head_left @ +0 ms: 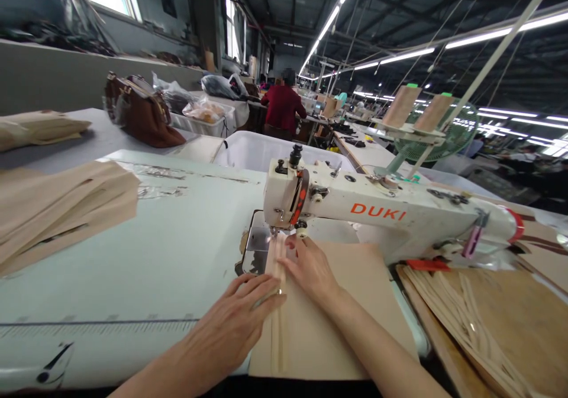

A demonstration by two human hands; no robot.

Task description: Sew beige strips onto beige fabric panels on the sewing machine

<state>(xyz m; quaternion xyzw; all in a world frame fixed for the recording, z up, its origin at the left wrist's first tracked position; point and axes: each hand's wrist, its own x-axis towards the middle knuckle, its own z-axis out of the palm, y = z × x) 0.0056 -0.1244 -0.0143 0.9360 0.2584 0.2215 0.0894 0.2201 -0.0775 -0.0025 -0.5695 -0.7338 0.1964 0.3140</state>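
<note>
A large beige panel (350, 303) lies under the head of a white sewing machine (328, 197) marked DUKI. Along its left edge runs a narrow zipper-like strip (277, 327), which passes up to the presser foot. My left hand (242, 309) rests at the strip's left side, its fingers closed together on the strip, with a small shiny metal piece by the fingertips. Close to the needle, my right hand (310, 265) has its thumb and bent fingers on the strip's right side, pressing it. The fingertips nearest the machine are partly hidden.
Beige pieces (66, 209) lie on the left of the pale green table (186, 268). A brown handbag (142, 111) stands behind. On the right, a board (510, 309) carries thin strips. Thread cones (402, 105) stand behind the machine. Farther off sits a person in red (284, 108).
</note>
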